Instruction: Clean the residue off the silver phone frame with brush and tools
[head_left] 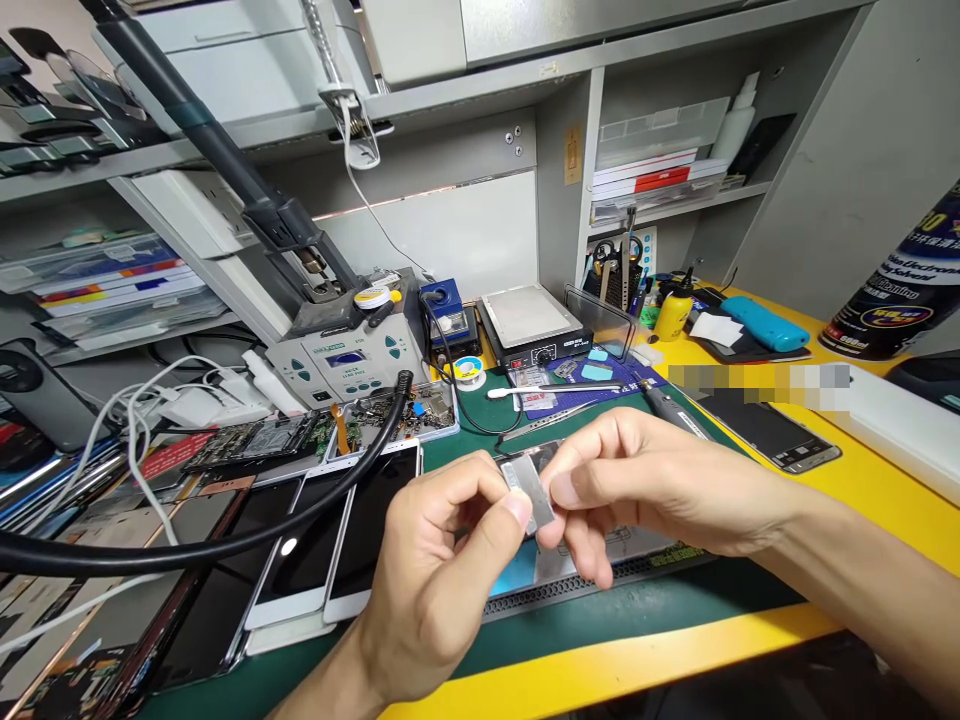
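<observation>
A small flat silver metal piece [531, 490] is held up over the green mat [645, 610], in the middle of the view. My left hand [457, 560] pinches its left side between thumb and forefinger. At its right edge is my right hand [630, 480], thumb and fingers closed on that side, the other fingers curled below. Just behind the piece, a dark flat object [551, 452] is partly hidden by my hands. Under them lies a grey and blue sheet [517, 575] on the mat.
Phone screens [300, 570] lie at the left, crossed by a black hose [330, 515]. Behind stand a grey soldering station [349, 360] and a hot plate [532, 320]. A screwdriver-like tool [671, 412], a dark phone [772, 430] and a spray can [892, 280] are at the right.
</observation>
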